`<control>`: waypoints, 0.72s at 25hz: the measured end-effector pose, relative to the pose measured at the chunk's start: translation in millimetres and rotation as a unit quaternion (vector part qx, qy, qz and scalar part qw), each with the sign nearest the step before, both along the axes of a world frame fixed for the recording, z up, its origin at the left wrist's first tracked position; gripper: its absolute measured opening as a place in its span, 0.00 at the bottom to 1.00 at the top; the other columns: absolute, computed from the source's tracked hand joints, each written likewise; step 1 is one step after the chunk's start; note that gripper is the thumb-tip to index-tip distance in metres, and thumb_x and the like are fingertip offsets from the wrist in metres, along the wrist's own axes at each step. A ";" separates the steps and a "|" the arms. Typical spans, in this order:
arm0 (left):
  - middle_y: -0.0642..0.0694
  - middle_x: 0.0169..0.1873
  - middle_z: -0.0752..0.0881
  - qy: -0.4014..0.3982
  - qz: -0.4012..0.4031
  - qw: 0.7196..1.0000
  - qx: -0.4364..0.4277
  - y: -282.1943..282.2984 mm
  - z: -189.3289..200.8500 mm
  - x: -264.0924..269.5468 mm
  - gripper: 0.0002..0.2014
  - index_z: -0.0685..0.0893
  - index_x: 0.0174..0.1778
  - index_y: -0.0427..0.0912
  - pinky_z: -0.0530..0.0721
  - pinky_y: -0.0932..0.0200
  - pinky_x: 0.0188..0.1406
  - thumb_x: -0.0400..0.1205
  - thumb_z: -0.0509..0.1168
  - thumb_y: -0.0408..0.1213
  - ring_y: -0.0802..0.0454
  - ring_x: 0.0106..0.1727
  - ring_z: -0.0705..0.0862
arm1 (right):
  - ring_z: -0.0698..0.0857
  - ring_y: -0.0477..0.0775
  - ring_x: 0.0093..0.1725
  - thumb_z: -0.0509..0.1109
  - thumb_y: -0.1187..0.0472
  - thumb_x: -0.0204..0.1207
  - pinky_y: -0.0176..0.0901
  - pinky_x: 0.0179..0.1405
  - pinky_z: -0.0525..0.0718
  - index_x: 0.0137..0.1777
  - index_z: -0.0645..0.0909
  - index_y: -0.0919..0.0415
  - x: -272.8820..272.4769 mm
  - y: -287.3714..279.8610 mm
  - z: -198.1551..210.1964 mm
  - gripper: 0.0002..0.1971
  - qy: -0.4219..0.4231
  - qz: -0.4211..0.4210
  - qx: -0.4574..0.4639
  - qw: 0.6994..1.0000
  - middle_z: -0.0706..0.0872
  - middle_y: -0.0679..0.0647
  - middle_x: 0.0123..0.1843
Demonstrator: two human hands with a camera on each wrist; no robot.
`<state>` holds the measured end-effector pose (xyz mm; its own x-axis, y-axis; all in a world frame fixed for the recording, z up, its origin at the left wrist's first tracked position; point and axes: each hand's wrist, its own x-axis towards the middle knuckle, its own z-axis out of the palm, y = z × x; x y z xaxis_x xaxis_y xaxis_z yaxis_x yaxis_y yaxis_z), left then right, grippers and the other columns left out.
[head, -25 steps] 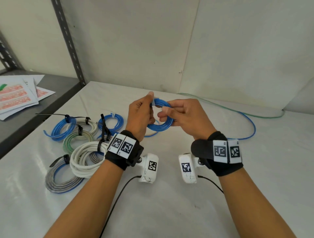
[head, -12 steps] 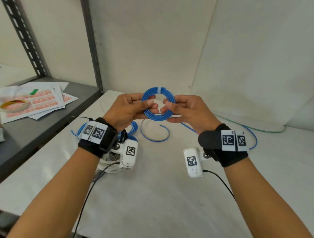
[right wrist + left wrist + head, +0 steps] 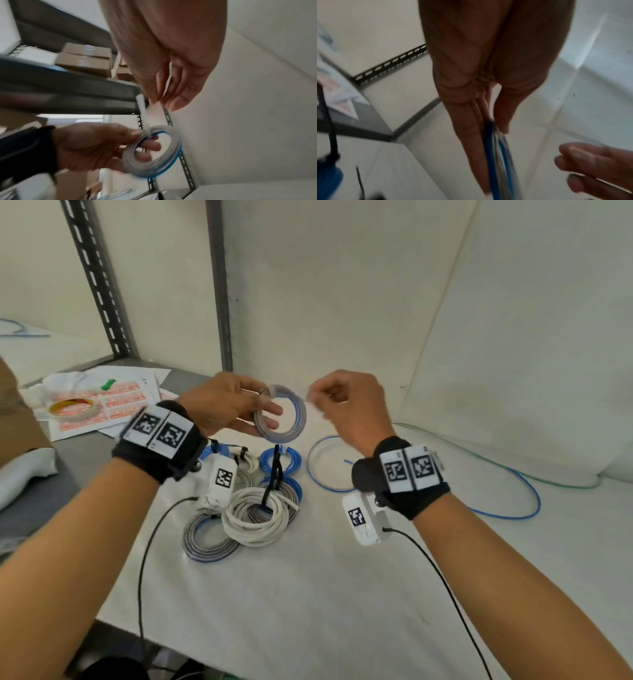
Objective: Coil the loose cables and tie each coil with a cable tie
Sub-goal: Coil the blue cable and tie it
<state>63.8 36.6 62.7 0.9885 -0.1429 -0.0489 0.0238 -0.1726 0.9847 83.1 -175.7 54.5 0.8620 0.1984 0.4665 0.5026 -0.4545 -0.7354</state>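
Note:
My left hand (image 3: 270,416) holds a small blue cable coil (image 3: 281,414) upright above the table, thumb on one side and fingers through and behind the ring. A whitish cable tie (image 3: 143,115) is wrapped round the coil's top. Its tail runs to my right hand (image 3: 317,400), which pinches it just right of the coil. In the left wrist view the coil (image 3: 494,155) shows edge-on between thumb and fingers. The right wrist view shows the coil (image 3: 152,150) and the taut tie below the pinching fingertips (image 3: 154,97). Motion blurs the coil.
Several tied coils lie on the white table (image 3: 308,594) below my left wrist: a white one (image 3: 255,517), a grey-blue one (image 3: 209,537), blue ones (image 3: 281,460). A loose blue cable (image 3: 513,501) and a green cable (image 3: 496,463) trail right. A tape roll (image 3: 72,407) sits on the grey shelf.
Both hands held the coil before; my right hand has let go of the ring and drawn away to the right with the tie tail. The head view has shifted left and down.

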 end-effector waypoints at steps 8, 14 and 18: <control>0.30 0.52 0.91 0.036 0.034 0.987 0.150 24.2 -21.3 72.8 0.07 0.86 0.54 0.34 0.92 0.48 0.51 0.82 0.73 0.30 0.40 0.49 0.92 | 0.89 0.56 0.27 0.75 0.68 0.80 0.43 0.30 0.91 0.47 0.83 0.68 67.2 37.7 -45.7 0.04 0.297 -0.014 0.090 0.950 0.88 0.65 0.35; 0.34 0.41 0.91 0.090 0.053 0.955 0.278 26.1 -71.3 101.2 0.06 0.88 0.48 0.37 0.92 0.46 0.49 0.79 0.73 0.23 0.39 0.44 0.92 | 0.89 0.53 0.33 0.76 0.61 0.79 0.45 0.43 0.93 0.42 0.85 0.65 87.3 52.3 -85.9 0.08 0.307 -0.026 -0.071 0.949 0.89 0.60 0.37; 0.33 0.49 0.90 -0.024 0.116 0.959 0.259 24.6 -55.1 114.0 0.12 0.88 0.57 0.33 0.91 0.43 0.53 0.78 0.72 0.22 0.37 0.48 0.91 | 0.90 0.51 0.25 0.79 0.63 0.76 0.44 0.35 0.92 0.41 0.82 0.62 96.4 54.6 -72.9 0.08 0.264 -0.077 0.068 0.959 0.90 0.60 0.34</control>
<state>177.8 61.2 7.6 0.9937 0.1122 -0.0075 0.0774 -0.6337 0.7697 179.5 -121.1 -18.4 0.9993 0.0186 -0.0314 -0.0221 -0.3748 -0.9269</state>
